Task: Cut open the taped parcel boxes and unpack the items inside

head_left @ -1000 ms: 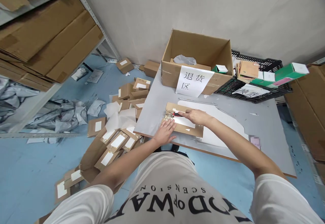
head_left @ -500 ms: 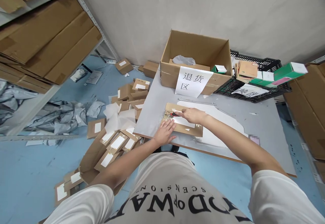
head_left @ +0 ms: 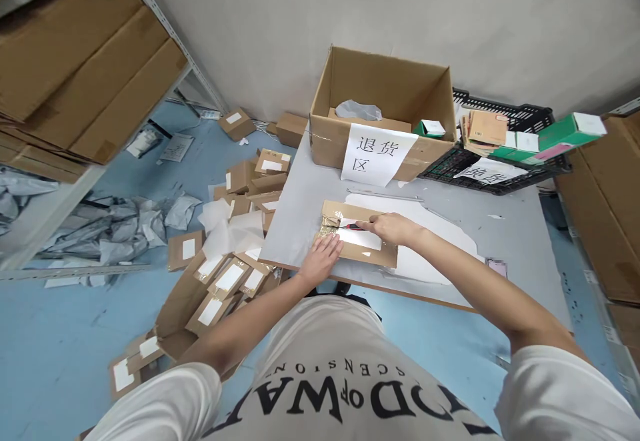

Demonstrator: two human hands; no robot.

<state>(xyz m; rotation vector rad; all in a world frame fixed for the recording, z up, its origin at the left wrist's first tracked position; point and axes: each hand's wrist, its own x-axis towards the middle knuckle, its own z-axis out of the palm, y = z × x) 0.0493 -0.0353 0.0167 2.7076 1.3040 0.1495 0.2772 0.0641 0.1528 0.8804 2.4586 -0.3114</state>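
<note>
A small brown cardboard box (head_left: 387,256) with a white label and shiny tape lies flat near the front edge of the table. My right hand (head_left: 393,227) is closed around a red and black utility knife (head_left: 354,227), its blade pointing left over the taped end of the box. On the near left corner of the same box rests my left hand (head_left: 323,257), its fingers stretched out flat. White sheet material (head_left: 440,234) lies beneath and to the right of the box.
Behind stands a large open carton (head_left: 380,74) with a paper sign. A black crate (head_left: 530,117) beside it holds green boxes and booklets. A small pinkish item (head_left: 497,267) lies at the right. Many cartons (head_left: 230,277) are heaped on the floor left, near shelving (head_left: 65,207).
My right hand has drawn the knife slightly to the right, so more of the label and blade shows. My left hand stays on the box. The view has shifted a little.
</note>
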